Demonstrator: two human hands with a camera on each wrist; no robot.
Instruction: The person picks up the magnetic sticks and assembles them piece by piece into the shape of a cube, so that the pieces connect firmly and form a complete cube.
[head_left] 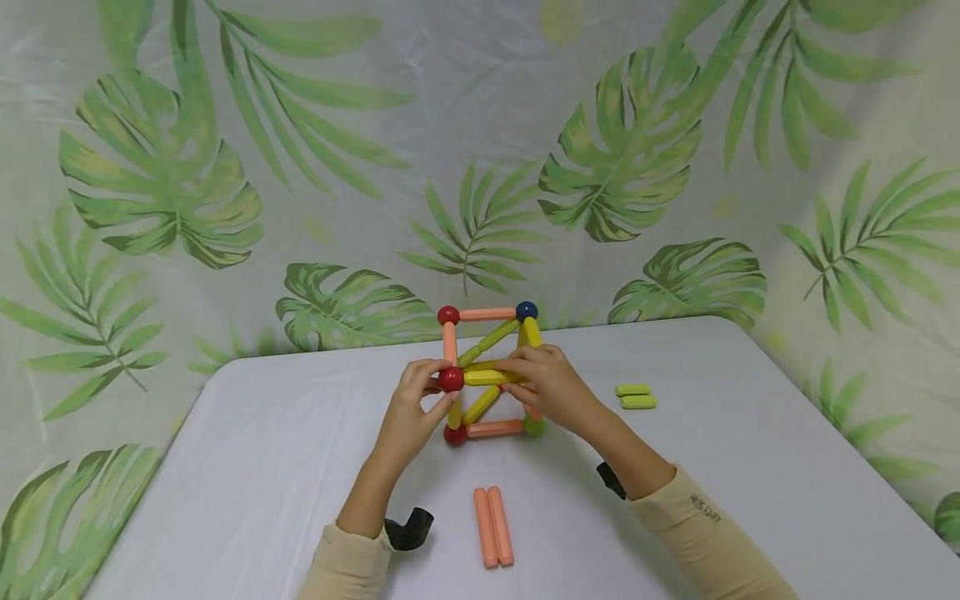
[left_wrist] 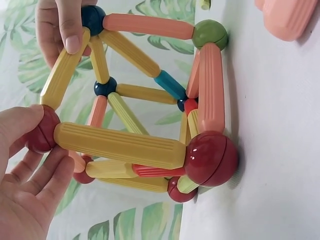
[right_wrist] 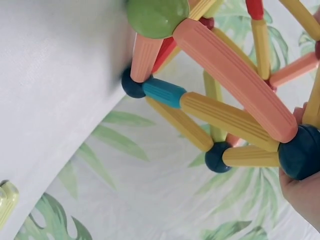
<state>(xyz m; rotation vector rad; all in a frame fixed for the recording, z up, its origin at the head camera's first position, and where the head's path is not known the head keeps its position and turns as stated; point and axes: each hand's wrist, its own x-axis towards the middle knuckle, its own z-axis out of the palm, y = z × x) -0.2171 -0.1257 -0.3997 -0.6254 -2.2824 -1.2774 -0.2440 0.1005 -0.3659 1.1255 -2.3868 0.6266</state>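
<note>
A cube-like frame of magnetic rods and balls stands on the table, its lower red ball (head_left: 454,434) and green ball (head_left: 534,427) at the front. My left hand (head_left: 407,410) pinches the upper front red ball (left_wrist: 43,129) between thumb and fingers. From that ball a yellow rod (head_left: 483,377) runs across to my right hand (head_left: 553,387), which grips the upper front blue ball (right_wrist: 301,152) with fingertips on the rod's end. In the head view the right hand hides this blue ball. Diagonal rods, one part teal (right_wrist: 164,92), cross the frame's sides.
Two salmon rods (head_left: 492,527) lie side by side in front of the frame. Two short light-green rods (head_left: 637,397) lie to its right. Behind the white table (head_left: 300,467) hangs a leaf-patterned cloth (head_left: 480,125), close behind the frame.
</note>
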